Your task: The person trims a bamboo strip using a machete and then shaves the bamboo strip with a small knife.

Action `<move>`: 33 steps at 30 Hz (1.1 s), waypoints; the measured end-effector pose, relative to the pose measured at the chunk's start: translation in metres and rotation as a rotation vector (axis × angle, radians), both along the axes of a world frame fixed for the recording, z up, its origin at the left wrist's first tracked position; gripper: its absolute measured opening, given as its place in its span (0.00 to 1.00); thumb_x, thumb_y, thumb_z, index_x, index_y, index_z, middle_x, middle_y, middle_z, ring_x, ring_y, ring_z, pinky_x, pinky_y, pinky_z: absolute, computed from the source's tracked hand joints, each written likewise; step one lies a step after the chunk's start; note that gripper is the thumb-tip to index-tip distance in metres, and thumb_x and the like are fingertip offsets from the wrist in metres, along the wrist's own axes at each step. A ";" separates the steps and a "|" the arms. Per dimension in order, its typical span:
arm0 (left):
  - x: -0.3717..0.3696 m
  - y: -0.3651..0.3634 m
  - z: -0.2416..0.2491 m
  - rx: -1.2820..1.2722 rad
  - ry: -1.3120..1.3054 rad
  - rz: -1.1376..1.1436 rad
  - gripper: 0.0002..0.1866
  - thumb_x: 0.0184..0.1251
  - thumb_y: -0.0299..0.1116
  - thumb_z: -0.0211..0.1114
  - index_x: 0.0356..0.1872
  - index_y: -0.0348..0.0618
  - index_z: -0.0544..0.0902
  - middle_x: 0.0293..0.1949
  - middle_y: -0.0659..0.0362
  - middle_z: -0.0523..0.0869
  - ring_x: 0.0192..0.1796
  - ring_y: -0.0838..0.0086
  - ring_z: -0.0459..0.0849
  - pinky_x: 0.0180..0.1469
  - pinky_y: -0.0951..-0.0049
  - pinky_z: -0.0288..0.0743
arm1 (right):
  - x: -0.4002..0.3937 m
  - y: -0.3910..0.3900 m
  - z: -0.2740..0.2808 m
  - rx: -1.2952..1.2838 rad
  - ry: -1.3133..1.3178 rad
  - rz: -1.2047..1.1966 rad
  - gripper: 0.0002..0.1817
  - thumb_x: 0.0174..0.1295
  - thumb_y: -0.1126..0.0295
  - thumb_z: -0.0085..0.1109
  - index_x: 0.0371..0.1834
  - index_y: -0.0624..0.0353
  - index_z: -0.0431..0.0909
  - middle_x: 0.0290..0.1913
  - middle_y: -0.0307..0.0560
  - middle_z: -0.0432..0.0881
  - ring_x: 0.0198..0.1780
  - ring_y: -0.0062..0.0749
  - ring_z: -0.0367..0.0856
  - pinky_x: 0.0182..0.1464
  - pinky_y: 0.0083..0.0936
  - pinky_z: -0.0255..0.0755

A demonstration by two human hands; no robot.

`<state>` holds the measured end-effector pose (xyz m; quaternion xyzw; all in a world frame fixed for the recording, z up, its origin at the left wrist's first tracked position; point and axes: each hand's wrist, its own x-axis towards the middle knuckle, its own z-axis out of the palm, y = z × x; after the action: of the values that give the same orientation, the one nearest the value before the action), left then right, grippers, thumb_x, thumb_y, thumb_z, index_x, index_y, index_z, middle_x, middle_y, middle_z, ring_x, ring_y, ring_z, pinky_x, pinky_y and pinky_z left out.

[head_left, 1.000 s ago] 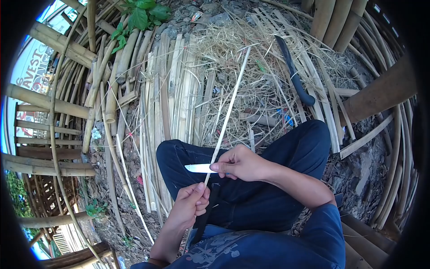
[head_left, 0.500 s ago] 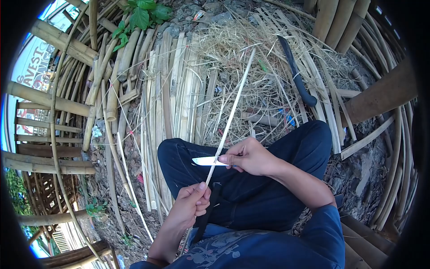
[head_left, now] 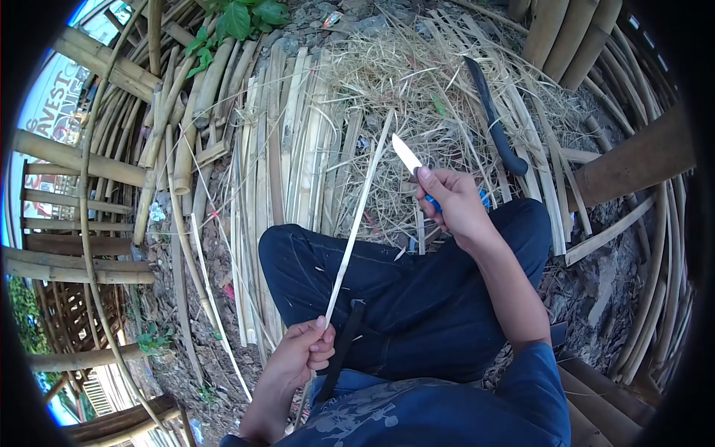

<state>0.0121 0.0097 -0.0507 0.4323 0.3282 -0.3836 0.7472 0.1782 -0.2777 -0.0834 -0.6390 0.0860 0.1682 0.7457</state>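
My left hand [head_left: 304,352] is closed around the lower part of a thin bamboo strip [head_left: 359,216], which slants up and to the right past my crossed legs. My right hand [head_left: 456,201] grips a knife [head_left: 407,155] by its handle, of which a blue bit shows at the fingers. Its bright blade points up and to the left, apart from the strip and close to the strip's far end. Pale shavings [head_left: 387,67] lie heaped on the ground beyond my knees.
A dark machete [head_left: 491,119] with a curved handle lies on the right of the shavings. Split bamboo slats [head_left: 294,149] lie side by side on the left. Bamboo poles [head_left: 82,160] stand at the left, and a thick pole [head_left: 633,160] juts in from the right. Green leaves [head_left: 238,22] grow at the back.
My right hand and the knife have moved up and to the right, off the strip, and the blade has turned upward. My left hand, still holding the strip, has shifted slightly down and left.
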 end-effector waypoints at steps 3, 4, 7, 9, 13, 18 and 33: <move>0.006 -0.003 -0.003 -0.033 -0.040 -0.011 0.21 0.79 0.47 0.53 0.29 0.42 0.73 0.19 0.72 0.62 0.18 0.88 0.54 0.19 0.83 0.44 | -0.024 0.023 -0.014 -0.038 -0.067 0.318 0.21 0.76 0.55 0.52 0.30 0.60 0.79 0.18 0.35 0.76 0.18 0.13 0.67 0.20 0.16 0.59; 0.008 -0.006 -0.003 -0.063 -0.061 -0.024 0.21 0.79 0.47 0.53 0.29 0.42 0.73 0.19 0.72 0.62 0.18 0.88 0.54 0.19 0.83 0.44 | -0.030 0.029 -0.016 -0.010 -0.052 0.436 0.21 0.76 0.56 0.52 0.30 0.61 0.79 0.18 0.36 0.77 0.17 0.14 0.67 0.21 0.17 0.60; 0.012 -0.014 -0.005 -0.076 -0.080 -0.033 0.20 0.80 0.47 0.53 0.29 0.42 0.73 0.19 0.72 0.61 0.18 0.88 0.55 0.19 0.83 0.44 | -0.044 0.040 -0.012 0.082 -0.018 0.650 0.21 0.75 0.55 0.53 0.29 0.60 0.79 0.18 0.35 0.75 0.18 0.12 0.67 0.21 0.15 0.59; 0.012 -0.017 -0.003 -0.066 -0.100 -0.047 0.20 0.80 0.46 0.53 0.30 0.42 0.73 0.19 0.72 0.61 0.19 0.88 0.55 0.19 0.83 0.44 | -0.048 0.045 -0.013 0.113 -0.032 0.664 0.23 0.74 0.54 0.56 0.27 0.61 0.80 0.16 0.34 0.73 0.18 0.13 0.66 0.21 0.16 0.56; 0.008 -0.025 0.005 0.109 -0.206 -0.091 0.20 0.81 0.45 0.51 0.30 0.42 0.73 0.19 0.71 0.61 0.19 0.88 0.54 0.19 0.82 0.44 | -0.045 0.039 -0.009 0.091 -0.062 0.642 0.22 0.72 0.55 0.59 0.26 0.62 0.81 0.15 0.33 0.73 0.18 0.13 0.65 0.21 0.17 0.55; 0.000 -0.027 0.011 0.211 -0.245 -0.110 0.19 0.82 0.43 0.49 0.30 0.41 0.73 0.20 0.71 0.61 0.19 0.88 0.54 0.20 0.82 0.45 | -0.043 0.035 -0.009 0.049 -0.043 0.597 0.20 0.69 0.60 0.64 0.23 0.64 0.83 0.13 0.35 0.72 0.16 0.15 0.66 0.20 0.19 0.56; -0.037 0.006 0.015 0.363 -0.176 -0.054 0.17 0.82 0.39 0.51 0.32 0.39 0.76 0.20 0.70 0.65 0.19 0.88 0.56 0.21 0.82 0.50 | -0.018 0.008 0.003 0.065 0.012 0.248 0.21 0.75 0.58 0.55 0.26 0.62 0.79 0.15 0.32 0.69 0.18 0.12 0.62 0.21 0.16 0.55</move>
<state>-0.0250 0.0159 -0.0353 0.6005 0.3137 -0.2986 0.6722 0.1602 -0.2692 -0.0804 -0.6191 0.0054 0.2657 0.7390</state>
